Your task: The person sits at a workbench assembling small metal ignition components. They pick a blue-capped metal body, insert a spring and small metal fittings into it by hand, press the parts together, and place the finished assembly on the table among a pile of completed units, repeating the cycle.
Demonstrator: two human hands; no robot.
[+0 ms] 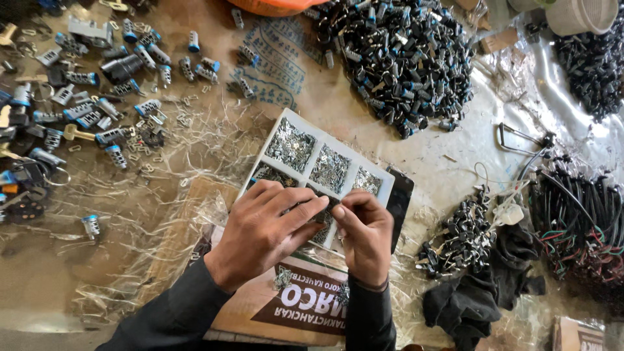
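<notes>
my left hand and right hand meet fingertip to fingertip over the near edge of the white, shallow divided tray that holds heaps of tiny silvery metal pieces. the right hand pinches something very small between thumb and forefinger, too small for me to tell its shape or which way its long axis runs; the left fingers lie flat and curled toward it, touching or nearly touching the same spot, so i cannot tell whether they grip it too. the piece sits right at the meeting point, just inside the tray's near corner, a shade closer to the right hand. the tray lies tilted on a brown printed cardboard sheet spread over the worn plastic-covered floor. toward the far edge lies a big pile of black cylindrical lock parts; to the left, scattered grey metal lock barrels with blue tips; to the right, bundled black wires and a dark cloth.
</notes>
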